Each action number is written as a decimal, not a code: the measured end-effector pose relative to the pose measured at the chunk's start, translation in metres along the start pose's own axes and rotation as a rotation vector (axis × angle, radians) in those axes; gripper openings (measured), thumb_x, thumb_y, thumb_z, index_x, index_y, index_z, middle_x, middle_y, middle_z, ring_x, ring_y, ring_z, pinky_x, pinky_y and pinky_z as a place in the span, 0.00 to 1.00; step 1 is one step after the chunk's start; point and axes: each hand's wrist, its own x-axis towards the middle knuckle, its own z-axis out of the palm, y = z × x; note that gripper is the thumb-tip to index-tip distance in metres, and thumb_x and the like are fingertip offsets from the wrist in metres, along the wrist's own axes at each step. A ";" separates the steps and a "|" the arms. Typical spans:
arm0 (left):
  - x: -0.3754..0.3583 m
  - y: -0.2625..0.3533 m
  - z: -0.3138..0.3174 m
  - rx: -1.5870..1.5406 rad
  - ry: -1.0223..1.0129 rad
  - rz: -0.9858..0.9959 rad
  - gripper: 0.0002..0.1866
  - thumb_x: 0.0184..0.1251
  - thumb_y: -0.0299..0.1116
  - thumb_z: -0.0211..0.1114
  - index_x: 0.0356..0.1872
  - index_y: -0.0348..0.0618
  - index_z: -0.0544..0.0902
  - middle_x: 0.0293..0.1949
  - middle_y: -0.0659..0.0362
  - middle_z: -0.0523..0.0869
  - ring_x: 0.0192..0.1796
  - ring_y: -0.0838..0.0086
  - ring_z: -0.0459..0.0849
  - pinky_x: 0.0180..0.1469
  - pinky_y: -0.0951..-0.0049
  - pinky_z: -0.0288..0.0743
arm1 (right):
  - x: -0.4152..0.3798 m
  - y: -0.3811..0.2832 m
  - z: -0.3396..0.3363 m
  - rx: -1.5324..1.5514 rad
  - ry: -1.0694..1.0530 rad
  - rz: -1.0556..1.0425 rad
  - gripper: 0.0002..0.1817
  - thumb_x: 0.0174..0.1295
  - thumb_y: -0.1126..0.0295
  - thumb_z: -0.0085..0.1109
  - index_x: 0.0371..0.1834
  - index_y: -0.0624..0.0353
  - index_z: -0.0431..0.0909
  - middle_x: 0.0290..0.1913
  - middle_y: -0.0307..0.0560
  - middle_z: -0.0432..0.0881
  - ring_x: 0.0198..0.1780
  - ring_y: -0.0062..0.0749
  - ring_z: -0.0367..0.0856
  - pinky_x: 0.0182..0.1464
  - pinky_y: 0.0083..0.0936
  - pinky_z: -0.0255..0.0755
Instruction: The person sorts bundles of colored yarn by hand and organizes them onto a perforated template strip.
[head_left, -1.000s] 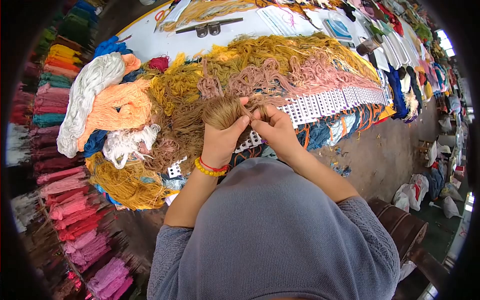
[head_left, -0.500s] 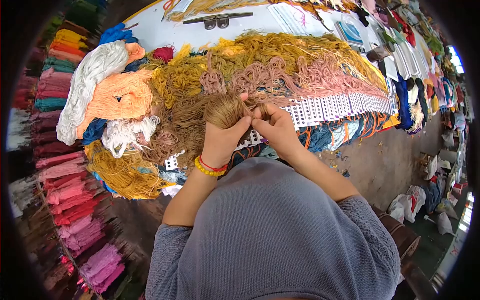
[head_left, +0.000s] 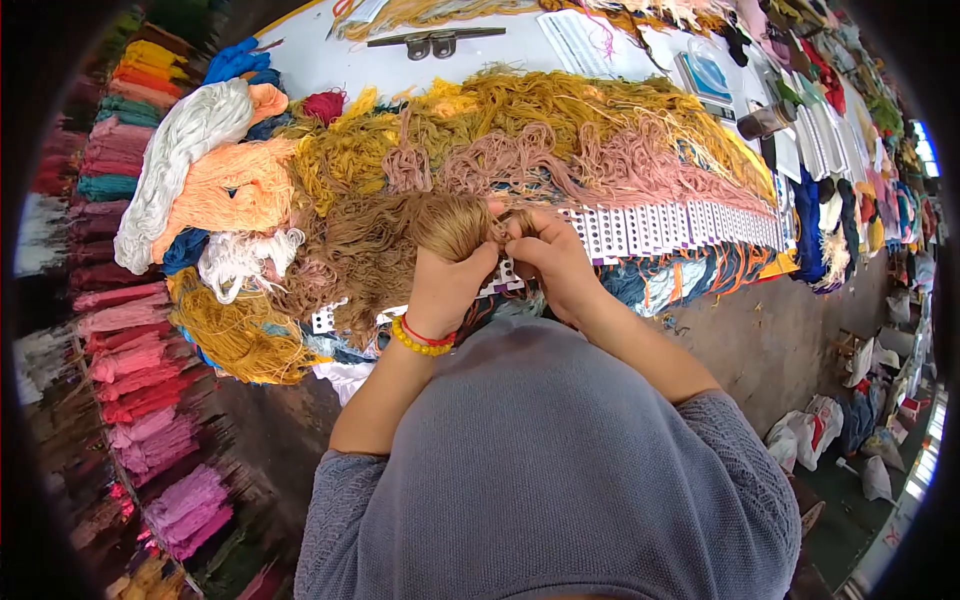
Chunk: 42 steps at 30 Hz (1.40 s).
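A smooth light-brown yarn bundle is held in my left hand, with the thumb pressed over its right end. My right hand meets it there, its thumb and fingers pinched on a thin brown strand of the same yarn. The two hands almost touch at the fingertips. Darker brown yarn lies just left of them. White cards with rows of black holes run to the right, with pink yarn above them. Whatever lies between the fingertips is too small to tell.
Olive-gold yarn covers the table's middle. White and peach skeins are piled at left. A metal clip, a jar and a blue box are farther back. Coloured skeins hang at far left.
The view has shifted a little, so the table's things sit slightly differently in frame. Both hands keep their grip on the brown yarn, with only a slight shift of the fingers.
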 end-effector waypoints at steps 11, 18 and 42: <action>0.009 0.009 0.001 -0.263 0.021 -0.105 0.17 0.47 0.15 0.48 0.41 0.30 0.75 0.29 0.63 0.76 0.32 0.79 0.75 0.38 0.80 0.69 | 0.008 -0.001 -0.007 0.063 -0.025 0.006 0.03 0.51 0.77 0.50 0.28 0.56 0.68 0.23 0.34 0.69 0.19 0.15 0.64 0.21 0.11 0.56; 0.011 0.006 -0.026 -0.467 -0.069 -0.120 0.19 0.45 0.19 0.47 0.42 0.26 0.74 0.26 0.60 0.75 0.29 0.75 0.74 0.40 0.75 0.69 | 0.012 -0.005 0.009 0.147 -0.096 0.031 0.03 0.52 0.76 0.52 0.27 0.58 0.69 0.22 0.35 0.71 0.18 0.14 0.63 0.19 0.12 0.54; -0.007 0.025 -0.092 -0.410 -0.266 -0.210 0.25 0.69 0.45 0.39 0.52 0.31 0.68 0.43 0.53 0.79 0.42 0.72 0.79 0.48 0.69 0.72 | 0.013 0.003 0.061 -0.107 -0.110 -0.132 0.10 0.59 0.74 0.49 0.43 0.64 0.70 0.32 0.36 0.77 0.19 0.12 0.63 0.22 0.11 0.60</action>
